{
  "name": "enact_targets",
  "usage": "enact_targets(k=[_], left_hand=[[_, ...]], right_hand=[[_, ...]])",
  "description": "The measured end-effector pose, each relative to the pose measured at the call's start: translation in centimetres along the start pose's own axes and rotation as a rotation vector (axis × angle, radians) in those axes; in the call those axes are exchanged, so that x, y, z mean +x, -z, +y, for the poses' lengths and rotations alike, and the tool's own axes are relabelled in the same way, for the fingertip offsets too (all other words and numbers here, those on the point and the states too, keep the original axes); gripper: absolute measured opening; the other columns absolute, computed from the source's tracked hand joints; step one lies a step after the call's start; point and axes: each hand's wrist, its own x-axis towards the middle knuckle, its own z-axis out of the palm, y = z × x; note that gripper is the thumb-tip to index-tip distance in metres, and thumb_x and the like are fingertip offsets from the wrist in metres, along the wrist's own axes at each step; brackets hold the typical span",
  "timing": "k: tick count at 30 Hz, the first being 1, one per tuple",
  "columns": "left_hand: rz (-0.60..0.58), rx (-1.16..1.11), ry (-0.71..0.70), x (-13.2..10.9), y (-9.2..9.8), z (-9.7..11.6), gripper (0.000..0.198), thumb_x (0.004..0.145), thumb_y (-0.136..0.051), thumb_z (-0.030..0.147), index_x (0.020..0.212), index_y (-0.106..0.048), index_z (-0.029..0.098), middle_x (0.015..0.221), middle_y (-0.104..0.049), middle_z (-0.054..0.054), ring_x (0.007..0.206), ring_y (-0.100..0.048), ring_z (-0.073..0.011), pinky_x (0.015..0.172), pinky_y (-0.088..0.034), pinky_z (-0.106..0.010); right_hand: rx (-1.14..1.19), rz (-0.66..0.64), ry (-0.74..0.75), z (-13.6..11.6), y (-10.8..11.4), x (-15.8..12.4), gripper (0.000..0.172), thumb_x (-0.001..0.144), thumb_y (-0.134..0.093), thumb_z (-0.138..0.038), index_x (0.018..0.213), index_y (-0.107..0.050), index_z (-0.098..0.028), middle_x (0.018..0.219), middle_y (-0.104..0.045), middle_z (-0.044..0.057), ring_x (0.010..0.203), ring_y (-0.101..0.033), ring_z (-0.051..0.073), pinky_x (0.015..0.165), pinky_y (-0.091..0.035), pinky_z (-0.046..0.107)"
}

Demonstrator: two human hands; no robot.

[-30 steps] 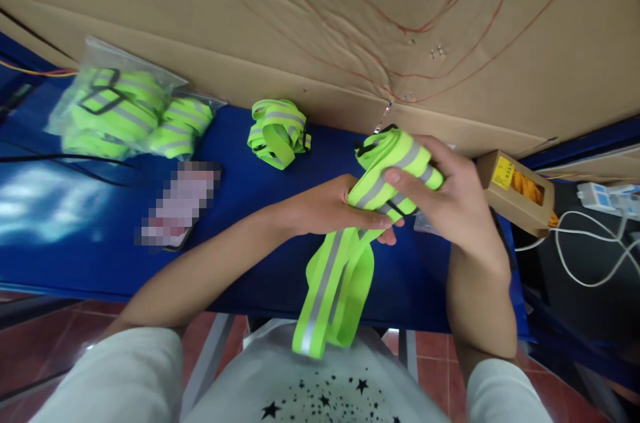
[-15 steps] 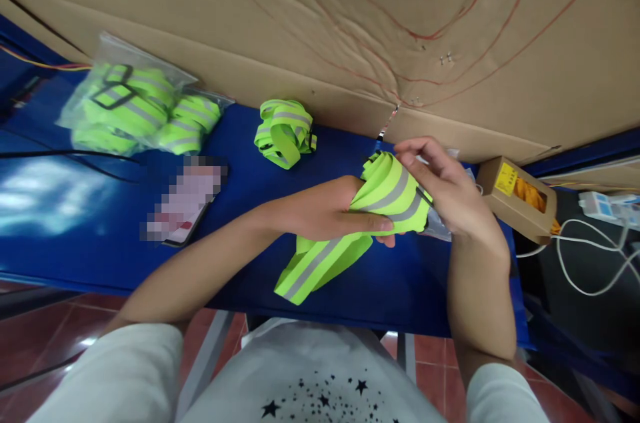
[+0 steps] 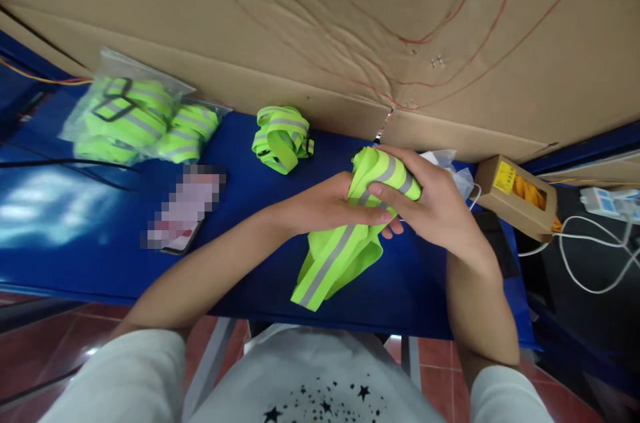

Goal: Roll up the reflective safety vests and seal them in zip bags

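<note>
While our left hand (image 3: 325, 206) and right hand (image 3: 435, 209) pinch the strap (image 3: 345, 253) in a tight grip, its tail slants leftward toward the near edge of the bench (image 3: 250, 263).

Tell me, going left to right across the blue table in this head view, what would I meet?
Bagged neon straps → loose strap bundle → left hand → held strap → right hand → small windowed box → white power strip.
</note>
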Motion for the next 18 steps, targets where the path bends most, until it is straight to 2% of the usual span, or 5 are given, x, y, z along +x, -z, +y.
enact_targets(k=[4, 8, 11, 14, 18], left_hand=[[-0.058, -0.072, 0.133, -0.3, -0.2, 0.7, 0.032, 0.083, -0.086, 0.024, 0.111, -0.075, 0.014, 0.100, -0.082, -0.008, 0.093, -0.077, -0.0183, 0.084, -0.061, -0.028], [-0.110, 0.118, 0.058, -0.5, 0.0, 1.1, 0.024, 0.087, -0.080, 0.022, 0.109, -0.076, 0.014, 0.106, -0.081, -0.008, 0.099, -0.076, -0.0185, 0.090, -0.059, -0.027], [-0.143, 0.258, 0.000, -0.4, 0.5, 1.2, 0.022, 0.090, -0.076, 0.022, 0.110, -0.077, 0.014, 0.112, -0.079, -0.010, 0.105, -0.075, -0.0199, 0.094, -0.059, -0.028], [-0.183, 0.276, -0.002, -0.3, 0.9, 1.1, 0.024, 0.090, -0.076, 0.021, 0.112, -0.076, 0.014, 0.114, -0.078, -0.009, 0.107, -0.074, -0.0194, 0.093, -0.059, -0.027], [-0.363, 0.154, 0.112, -0.1, 0.9, 0.2, 0.024, 0.088, -0.078, 0.024, 0.110, -0.074, 0.015, 0.108, -0.079, -0.007, 0.101, -0.075, -0.0172, 0.091, -0.060, -0.025]], right_hand=[[0.106, 0.148, -0.083, -0.1, 0.8, -0.3, 0.036, 0.096, -0.070, -0.049, 0.123, -0.070, -0.025, 0.106, -0.077, 0.004, 0.088, -0.072, 0.023, 0.078, -0.058, 0.036], [0.311, 0.141, -0.143, 0.0, 0.9, -0.5, 0.030, 0.094, -0.072, -0.053, 0.095, -0.074, -0.022, 0.082, -0.072, 0.000, 0.071, -0.067, 0.018, 0.062, -0.053, 0.029], [0.432, 0.128, -0.208, 0.3, 0.5, -0.5, 0.032, 0.092, -0.074, -0.055, 0.087, -0.073, -0.024, 0.079, -0.071, 0.000, 0.066, -0.065, 0.017, 0.057, -0.051, 0.029], [0.549, 0.106, -0.270, 0.5, 0.2, -0.5, 0.031, 0.092, -0.073, -0.056, 0.091, -0.075, -0.025, 0.080, -0.073, 0.000, 0.065, -0.068, 0.020, 0.055, -0.054, 0.031], [0.710, -0.014, -0.353, 0.3, 0.4, -0.6, 0.028, 0.094, -0.072, -0.052, 0.099, -0.078, -0.025, 0.087, -0.077, 0.002, 0.075, -0.074, 0.021, 0.063, -0.060, 0.031]])
